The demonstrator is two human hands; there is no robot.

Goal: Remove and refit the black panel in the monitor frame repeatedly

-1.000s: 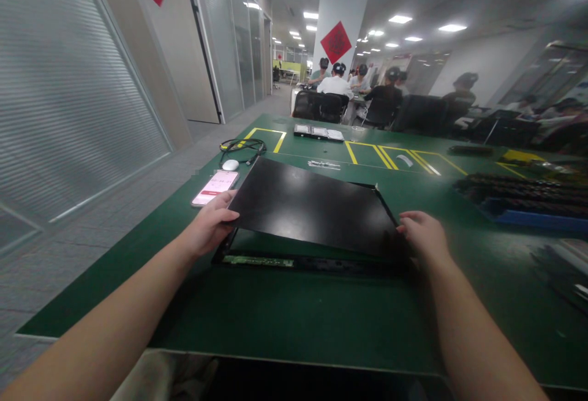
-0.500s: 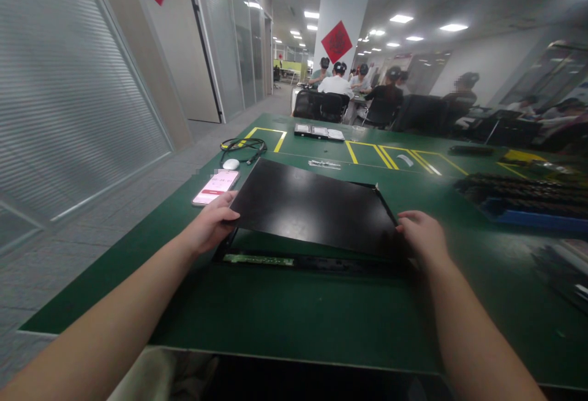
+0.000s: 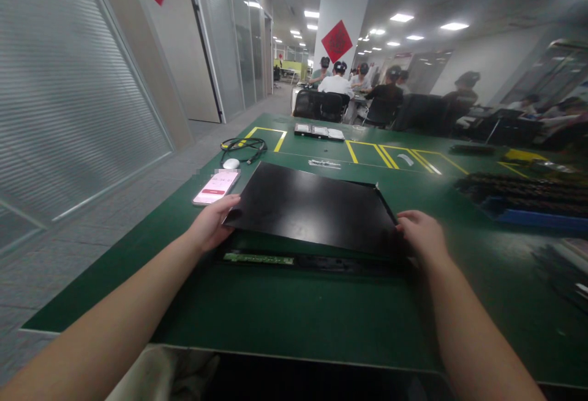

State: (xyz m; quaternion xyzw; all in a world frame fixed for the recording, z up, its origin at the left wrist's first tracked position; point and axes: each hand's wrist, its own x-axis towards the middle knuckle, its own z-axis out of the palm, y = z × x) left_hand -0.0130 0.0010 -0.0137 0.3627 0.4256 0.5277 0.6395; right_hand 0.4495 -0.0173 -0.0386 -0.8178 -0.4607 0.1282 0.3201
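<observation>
A dark, glossy screen panel point(image 3: 307, 205) lies at a slant over a black frame point(image 3: 349, 264), its left end raised. My left hand point(image 3: 215, 222) is closed on the panel's left edge, thumb on top and the other fingers underneath. At the right side, my right hand point(image 3: 420, 232) pinches the edge where panel and frame meet; its fingertips are partly hidden in the dark. A narrow green circuit board point(image 3: 258, 259) shows in the frame's near side, below the panel's front edge. The frame rests on the green table point(image 3: 294, 315).
Left of the panel lie a lit phone point(image 3: 215, 187), a white mouse point(image 3: 231, 163) and a coiled black cable point(image 3: 243, 149). Hard drives point(image 3: 318, 132) sit farther back. At the right is a blue tray point(image 3: 542, 218) of dark parts. Several people sit at tables beyond.
The panel's left end has come down a little toward the frame, my left hand moving with it. My right hand has stayed almost in place.
</observation>
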